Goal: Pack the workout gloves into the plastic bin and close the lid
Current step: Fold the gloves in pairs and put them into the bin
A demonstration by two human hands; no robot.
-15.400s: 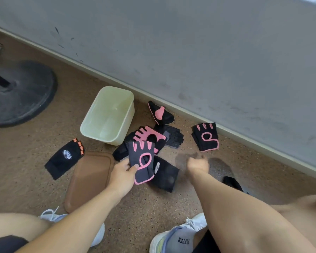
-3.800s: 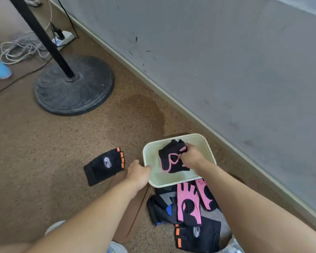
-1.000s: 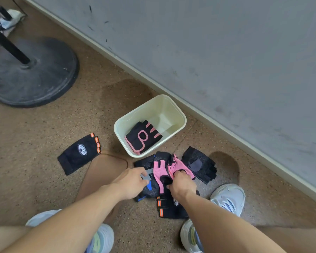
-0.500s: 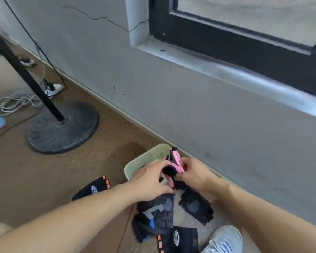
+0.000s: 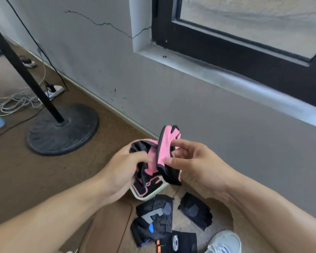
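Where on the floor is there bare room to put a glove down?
Bare floor lies between the stand base and the left hand, and along the wall right of the dark glove. Below the bin it is crowded: gloves, brown lid, shoe.

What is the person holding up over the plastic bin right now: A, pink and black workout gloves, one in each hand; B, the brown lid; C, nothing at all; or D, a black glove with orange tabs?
A: the left hand and the right hand each pinch a pink and black glove above the bin, while the brown lid lies on the floor.
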